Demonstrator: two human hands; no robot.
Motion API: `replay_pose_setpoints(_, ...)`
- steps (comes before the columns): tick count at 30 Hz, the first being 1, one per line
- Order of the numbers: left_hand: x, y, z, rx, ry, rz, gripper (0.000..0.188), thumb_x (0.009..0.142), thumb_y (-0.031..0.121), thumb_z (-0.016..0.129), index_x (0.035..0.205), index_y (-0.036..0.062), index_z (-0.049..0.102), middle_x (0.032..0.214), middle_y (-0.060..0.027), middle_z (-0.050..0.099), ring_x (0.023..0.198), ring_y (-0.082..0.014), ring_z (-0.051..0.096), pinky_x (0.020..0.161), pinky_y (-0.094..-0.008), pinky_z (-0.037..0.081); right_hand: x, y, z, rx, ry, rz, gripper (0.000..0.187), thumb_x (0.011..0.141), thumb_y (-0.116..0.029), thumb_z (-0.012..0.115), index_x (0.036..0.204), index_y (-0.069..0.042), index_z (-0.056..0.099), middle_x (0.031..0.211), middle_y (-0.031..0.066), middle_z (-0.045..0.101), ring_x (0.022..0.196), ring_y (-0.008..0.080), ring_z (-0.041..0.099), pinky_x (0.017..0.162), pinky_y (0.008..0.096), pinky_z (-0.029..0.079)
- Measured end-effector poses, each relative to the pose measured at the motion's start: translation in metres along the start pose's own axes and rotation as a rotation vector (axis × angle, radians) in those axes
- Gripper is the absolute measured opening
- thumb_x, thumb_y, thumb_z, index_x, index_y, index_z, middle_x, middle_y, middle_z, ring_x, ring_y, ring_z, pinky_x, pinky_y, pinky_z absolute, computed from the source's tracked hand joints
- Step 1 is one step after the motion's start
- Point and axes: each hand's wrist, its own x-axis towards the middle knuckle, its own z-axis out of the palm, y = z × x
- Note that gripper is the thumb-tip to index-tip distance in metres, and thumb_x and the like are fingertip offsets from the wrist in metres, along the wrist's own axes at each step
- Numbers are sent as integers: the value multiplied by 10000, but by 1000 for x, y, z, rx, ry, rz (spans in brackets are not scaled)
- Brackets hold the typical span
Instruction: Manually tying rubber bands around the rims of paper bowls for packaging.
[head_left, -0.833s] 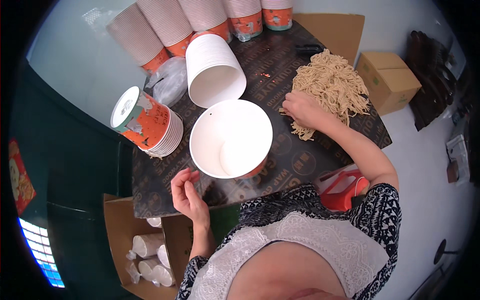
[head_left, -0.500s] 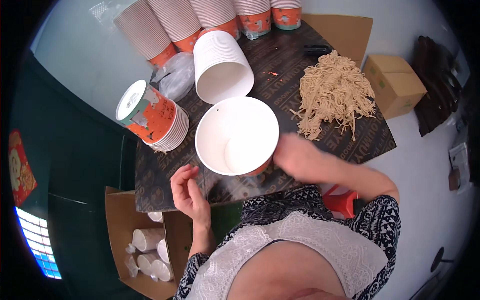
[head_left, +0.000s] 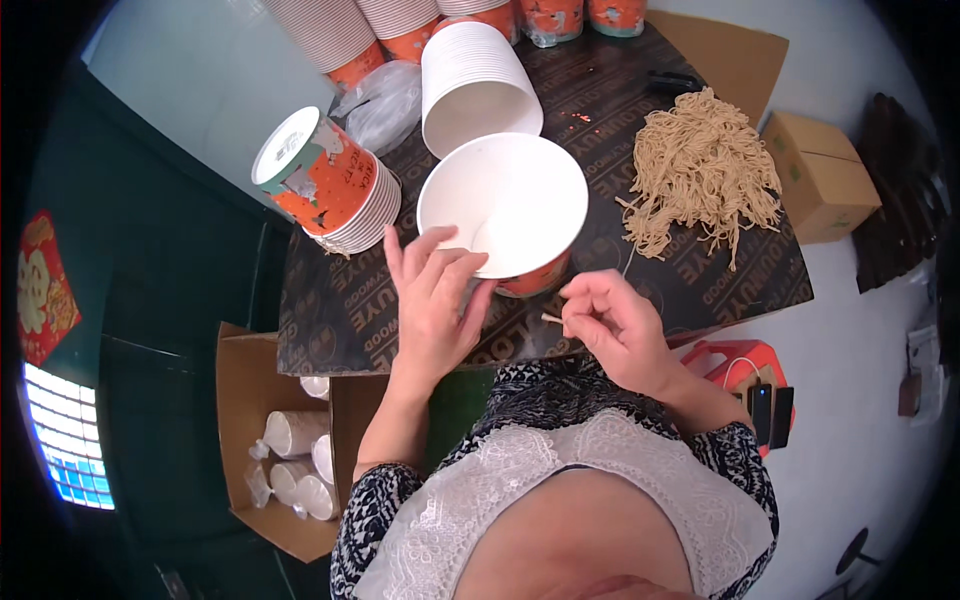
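Observation:
An open white paper bucket (head_left: 520,190) with an orange printed outside stands near the table's front edge. My left hand (head_left: 435,305) is closed on its near left rim, fingers over the inside and thumb outside. Just right of the bucket's front, my right hand (head_left: 615,325) pinches a beige cord, whose short end (head_left: 551,318) sticks out from the fingers; the rest is hidden in the hand. A loose heap of beige cords (head_left: 705,170) lies on the table to the right.
Behind the bucket lies a nested stack of white buckets (head_left: 480,85). Upside-down orange buckets (head_left: 330,185) stand at left, near a clear plastic bag (head_left: 385,105). More stacks (head_left: 320,35) line the back. A carton of wrapped white cups (head_left: 235,400) and a red stool (head_left: 700,355) flank the table (head_left: 340,310).
My left hand has moved up from beside the bucket onto its near rim. My right hand has come from the bucket's right side toward me, with a cord end now showing. The whole view has shifted.

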Motion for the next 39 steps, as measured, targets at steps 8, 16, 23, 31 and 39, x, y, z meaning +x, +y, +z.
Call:
replay_pose_setpoints(8,10,22,0,-43,-29,6,279,707,21,768,951,58,637,866,-65,630,933,-265,629,1127,-646,189,8,23,7,110,244,-125,338,935,52,558,1251,23,442,856,56,626,790,83,596,719,218,480)
replay_pose_setpoints(16,13,14,-19,-147,19,-67,253,744,22,737,979,55,649,905,-72,659,926,-253,645,1138,-583,218,22,30,6,137,276,-144,322,931,60,566,1226,21,444,856,57,628,797,81,599,721,221,487)
replay_pose_setpoints(23,14,10,-24,-136,23,-89,190,767,10,713,943,50,655,896,-78,660,914,-245,649,1145,-564,219,27,31,7,135,270,-122,295,948,59,549,1217,13,437,872,41,598,805,83,576,760,218,462)
replay_pose_setpoints(31,19,7,-25,-121,7,-73,175,777,6,699,942,44,656,886,-84,656,904,-252,649,1138,-559,238,32,33,9,99,261,-129,287,950,69,540,1211,10,437,876,40,599,807,78,575,751,209,458)
replay_pose_setpoints(39,56,3,-34,-155,-256,-67,215,829,-16,646,1035,45,632,918,-98,634,937,-300,629,1104,-542,321,40,39,11,75,291,-185,302,916,72,583,1190,27,464,843,64,643,774,77,608,685,219,500)
